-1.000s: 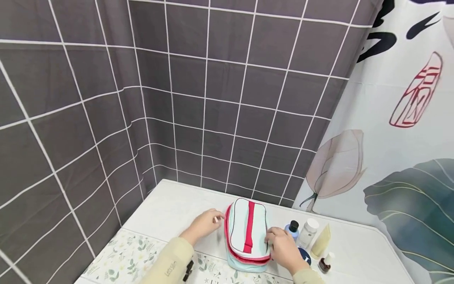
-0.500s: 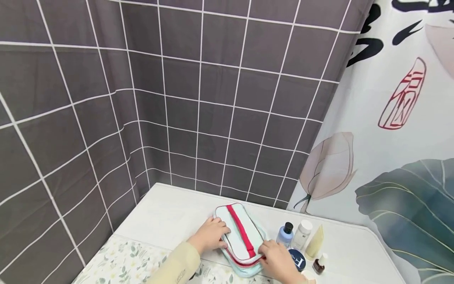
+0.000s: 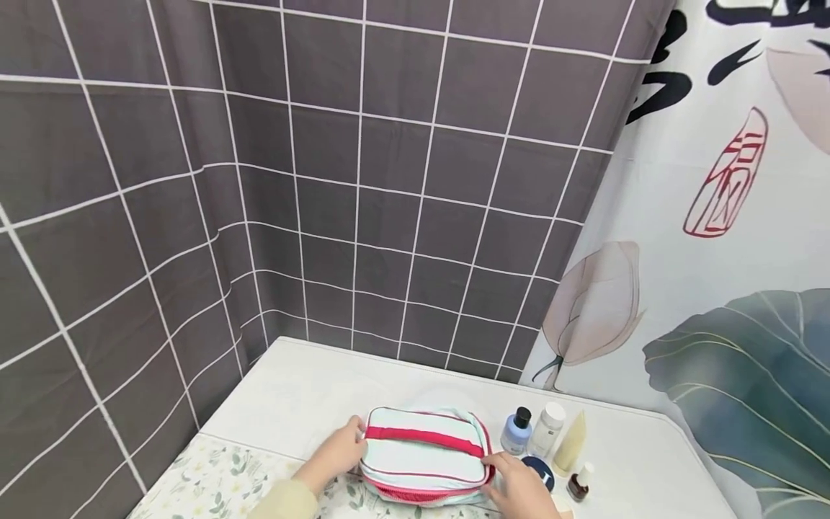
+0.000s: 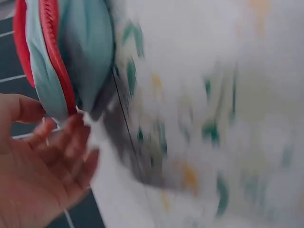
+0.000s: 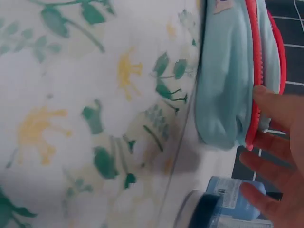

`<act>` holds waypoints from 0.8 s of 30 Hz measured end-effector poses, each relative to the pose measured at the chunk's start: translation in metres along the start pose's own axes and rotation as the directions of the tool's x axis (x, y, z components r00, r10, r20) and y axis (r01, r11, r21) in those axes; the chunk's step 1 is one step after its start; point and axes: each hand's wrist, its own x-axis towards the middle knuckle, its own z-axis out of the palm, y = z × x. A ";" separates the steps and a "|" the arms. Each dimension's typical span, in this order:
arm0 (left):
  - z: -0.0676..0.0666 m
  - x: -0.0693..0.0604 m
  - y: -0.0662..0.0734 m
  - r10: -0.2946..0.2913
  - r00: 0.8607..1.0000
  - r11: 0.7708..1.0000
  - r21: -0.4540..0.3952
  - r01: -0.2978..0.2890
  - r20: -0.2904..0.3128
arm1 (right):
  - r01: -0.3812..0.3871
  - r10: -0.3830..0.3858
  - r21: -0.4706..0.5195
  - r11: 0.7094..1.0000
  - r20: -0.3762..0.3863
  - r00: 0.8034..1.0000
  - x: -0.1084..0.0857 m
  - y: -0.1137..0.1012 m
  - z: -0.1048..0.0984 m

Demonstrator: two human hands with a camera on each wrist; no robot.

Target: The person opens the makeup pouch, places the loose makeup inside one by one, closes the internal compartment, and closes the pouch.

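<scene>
A light mint zip bag [image 3: 424, 461] with a red handle strap and red zipper lies crosswise on the white table. My left hand [image 3: 338, 453] is at its left end; in the left wrist view the thumb and fingertips of that hand [image 4: 52, 161] pinch the bag's edge [image 4: 51, 90] beside the zipper. At the other end my right hand [image 3: 519, 486] grips the corner. The right wrist view has the right thumb and forefinger of this hand [image 5: 278, 156] on the red zipper edge of the bag [image 5: 223, 85], its other fingers spread.
Right of the bag stand a blue bottle [image 3: 516, 431], a white bottle [image 3: 547, 429], a pale yellow tube [image 3: 570, 443] and a small brown bottle [image 3: 580, 483]. A dark blue round lid [image 3: 540, 472] is close to my right hand. A tiled curtain [image 3: 389, 180] hangs behind the table.
The bag has turned from lengthwise to crosswise, its zipper side now facing the front. My left hand, apart from it at first, has come onto its left end.
</scene>
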 end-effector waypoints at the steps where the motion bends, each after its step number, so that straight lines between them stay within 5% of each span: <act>1: 0.000 0.000 0.000 -0.016 0.999 0.997 -0.071 0.019 0.037 | 0.005 -0.005 -0.011 1.000 -0.017 1.000 -0.001 0.002 0.000; 6: -0.007 0.007 0.005 0.069 0.998 0.965 -0.254 -0.064 0.012 | 0.021 -0.020 0.006 1.000 -0.157 0.987 -0.004 0.009 -0.015; 10: -0.019 0.018 0.008 0.153 0.988 0.907 -0.397 -0.143 -0.008 | -0.061 0.107 0.174 0.983 -0.268 0.957 0.007 0.005 -0.038; 16: -0.013 0.040 0.030 0.209 0.952 0.908 -0.318 -0.274 -0.221 | -0.278 0.340 0.255 0.926 -0.249 0.907 0.045 -0.002 -0.062; 20: 0.000 0.050 0.038 0.217 0.928 0.890 -0.328 -0.316 -0.304 | -0.307 0.355 0.222 0.926 -0.231 0.906 0.057 -0.005 -0.061; 24: 0.006 0.055 0.040 0.210 0.902 0.901 -0.284 -0.329 -0.377 | -0.280 0.320 0.177 0.943 -0.261 0.911 0.060 -0.004 -0.055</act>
